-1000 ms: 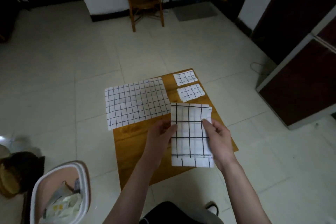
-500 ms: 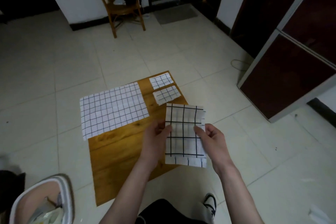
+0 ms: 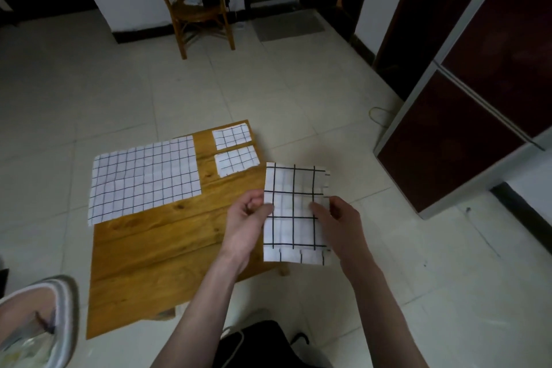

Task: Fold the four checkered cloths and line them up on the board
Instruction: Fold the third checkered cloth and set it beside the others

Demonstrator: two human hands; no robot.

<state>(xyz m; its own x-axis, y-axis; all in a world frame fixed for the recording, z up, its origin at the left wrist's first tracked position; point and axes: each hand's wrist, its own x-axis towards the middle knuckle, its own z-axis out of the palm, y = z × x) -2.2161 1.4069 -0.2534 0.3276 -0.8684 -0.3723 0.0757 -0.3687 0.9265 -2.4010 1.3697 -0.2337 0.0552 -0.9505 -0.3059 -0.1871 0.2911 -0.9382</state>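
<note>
Lower right of frame: I see left hand (image 3: 243, 225) and right hand (image 3: 339, 222) pinching the half-folded cloth (image 3: 294, 212) at mid-height, long axis running up-frame, right of the board (image 3: 143, 251).

A low wooden board (image 3: 155, 251) sits on the pale tiled floor (image 3: 89, 84). On it lie three checkered cloths: a large unfolded cloth (image 3: 143, 176) spread flat at the far left (its left edge overhangs the board), and two small folded cloths, one (image 3: 232, 136) at the far right corner and another (image 3: 237, 160) just nearer, close together but apart.
</note>
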